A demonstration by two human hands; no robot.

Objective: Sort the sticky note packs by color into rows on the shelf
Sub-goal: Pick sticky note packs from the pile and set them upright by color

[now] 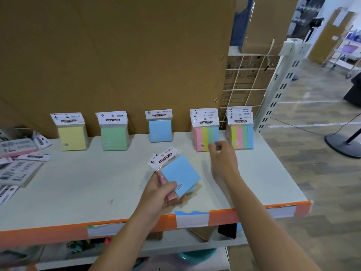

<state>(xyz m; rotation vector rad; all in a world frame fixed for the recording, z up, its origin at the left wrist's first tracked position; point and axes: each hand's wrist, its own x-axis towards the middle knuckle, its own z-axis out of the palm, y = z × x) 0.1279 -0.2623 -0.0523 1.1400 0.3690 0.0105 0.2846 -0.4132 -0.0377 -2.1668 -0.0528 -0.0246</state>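
Observation:
Sticky note packs lean upright along the back of the white shelf (82, 184): a yellow row (72, 137), a green row (115, 137), a blue pack (160, 131), and two rows of striped multicolour packs (207, 137) (242, 136). My left hand (158, 194) grips a small stack of packs above the shelf's middle, with a blue pack (179, 173) on top and a pink pack (163, 180) beneath it. My right hand (222, 157) hovers just in front of the left striped row, fingers loosely curled, holding nothing.
Other flat packaged goods (17, 165) lie piled at the shelf's left end. Brown cardboard (117, 55) backs the shelf, with a wire grid (246, 83) at the right. The front edge is orange (234, 214) with label strips. A stand base (341, 143) sits on the floor at right.

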